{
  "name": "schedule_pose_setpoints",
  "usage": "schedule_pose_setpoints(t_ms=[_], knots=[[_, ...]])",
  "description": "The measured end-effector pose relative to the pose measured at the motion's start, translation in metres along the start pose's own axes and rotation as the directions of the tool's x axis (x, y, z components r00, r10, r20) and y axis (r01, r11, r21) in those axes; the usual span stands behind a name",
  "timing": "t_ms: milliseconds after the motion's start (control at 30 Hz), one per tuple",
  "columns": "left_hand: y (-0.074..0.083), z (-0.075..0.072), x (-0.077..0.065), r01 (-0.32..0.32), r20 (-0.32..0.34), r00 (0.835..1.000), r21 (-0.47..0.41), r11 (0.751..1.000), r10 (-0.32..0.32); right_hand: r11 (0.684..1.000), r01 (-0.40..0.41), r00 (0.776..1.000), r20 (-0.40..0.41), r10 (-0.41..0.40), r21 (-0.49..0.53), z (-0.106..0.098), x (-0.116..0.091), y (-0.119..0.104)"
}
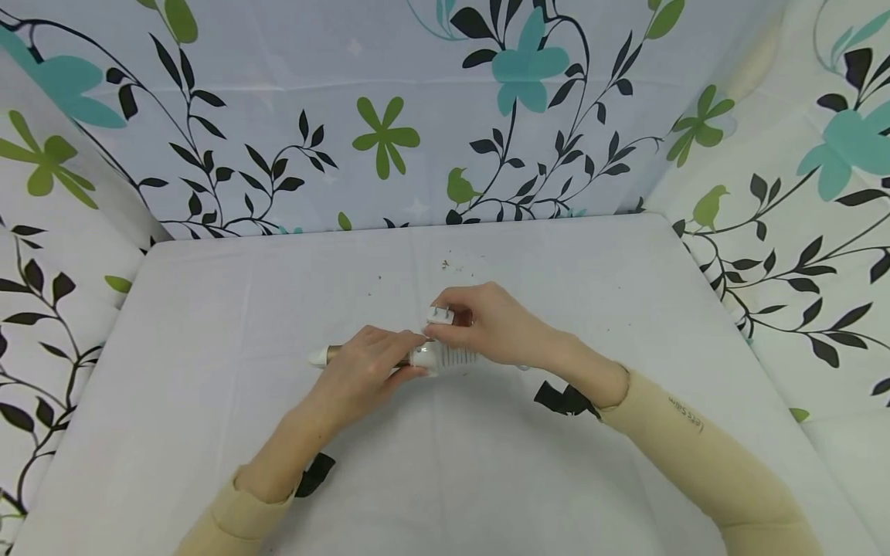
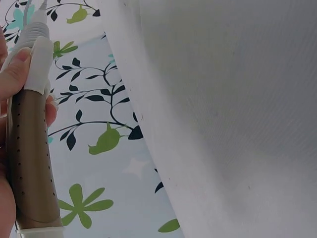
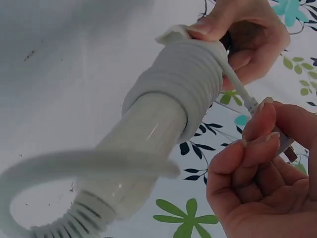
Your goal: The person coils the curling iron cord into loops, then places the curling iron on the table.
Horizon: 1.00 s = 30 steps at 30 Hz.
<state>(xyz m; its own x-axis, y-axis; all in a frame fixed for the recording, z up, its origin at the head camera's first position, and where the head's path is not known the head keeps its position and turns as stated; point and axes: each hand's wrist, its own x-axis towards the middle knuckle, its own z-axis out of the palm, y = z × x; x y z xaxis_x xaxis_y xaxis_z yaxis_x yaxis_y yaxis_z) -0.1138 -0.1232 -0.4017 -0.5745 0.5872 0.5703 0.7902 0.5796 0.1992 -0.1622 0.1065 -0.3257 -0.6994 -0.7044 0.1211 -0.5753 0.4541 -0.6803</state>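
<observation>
A hair styling iron point(image 1: 318, 357) with a brown perforated barrel point(image 2: 32, 158) and white ends lies across in front of me. My left hand point(image 1: 368, 363) grips it where the barrel meets the handle, thumb on a white part point(image 2: 39, 67). Close coils of white cord point(image 3: 173, 79) wrap the handle point(image 3: 148, 124), and a loose loop point(image 3: 84, 163) of cord curves out at its end. Between thumb and fingers, my right hand point(image 1: 501, 324) pinches the white plug point(image 1: 440, 315), prongs showing. A short stretch of cord runs from coils to plug.
White cloth covers the table point(image 1: 174, 432), with small crumbs point(image 1: 446, 265) toward its far side. Patterned curtains point(image 1: 385, 139) hang behind and at both sides. Black straps point(image 1: 565, 398) hang by both wrists.
</observation>
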Motion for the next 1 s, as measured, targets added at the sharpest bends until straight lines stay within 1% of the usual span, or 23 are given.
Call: schedule_pose_setpoints(t_ms=[100, 200, 367, 533, 700, 800, 900, 1000], knots=[[0.003, -0.001, -0.001, -0.015, 0.0, 1.0, -0.005, 1.0, 0.015, 0.998, -0.056, 0.998, 0.02, 0.056, 0.023, -0.006, 0.002, 0.004], [0.007, -0.003, -0.002, -0.029, -0.004, 1.0, -0.006, 1.0, 0.029, 0.995, -0.082, 0.996, 0.035, 0.081, 0.05, -0.011, 0.003, 0.01], [0.012, -0.004, -0.002, -0.079, -0.024, 0.997, 0.011, 0.997, 0.08, 0.987, -0.07, 0.995, 0.082, 0.059, 0.142, -0.012, 0.006, 0.019], [0.015, -0.007, -0.002, -0.104, -0.029, 0.994, 0.034, 0.994, 0.105, 0.962, -0.107, 0.986, 0.153, 0.07, 0.25, -0.01, 0.005, 0.029], [0.015, -0.007, -0.003, -0.107, -0.03, 0.994, 0.033, 0.994, 0.108, 0.938, -0.148, 0.969, 0.237, 0.073, 0.313, -0.007, 0.003, 0.042], [0.016, -0.005, -0.004, -0.097, -0.032, 0.995, -0.007, 0.995, 0.097, 0.923, -0.167, 0.96, 0.269, 0.072, 0.346, -0.005, 0.002, 0.05], [0.018, -0.003, -0.004, -0.08, -0.036, 0.996, -0.049, 0.996, 0.078, 0.917, -0.171, 0.956, 0.285, 0.066, 0.36, -0.002, 0.002, 0.057], [0.019, -0.003, -0.004, -0.064, -0.043, 0.997, -0.076, 0.995, 0.061, 0.914, -0.148, 0.961, 0.273, 0.044, 0.377, 0.003, 0.001, 0.063]])
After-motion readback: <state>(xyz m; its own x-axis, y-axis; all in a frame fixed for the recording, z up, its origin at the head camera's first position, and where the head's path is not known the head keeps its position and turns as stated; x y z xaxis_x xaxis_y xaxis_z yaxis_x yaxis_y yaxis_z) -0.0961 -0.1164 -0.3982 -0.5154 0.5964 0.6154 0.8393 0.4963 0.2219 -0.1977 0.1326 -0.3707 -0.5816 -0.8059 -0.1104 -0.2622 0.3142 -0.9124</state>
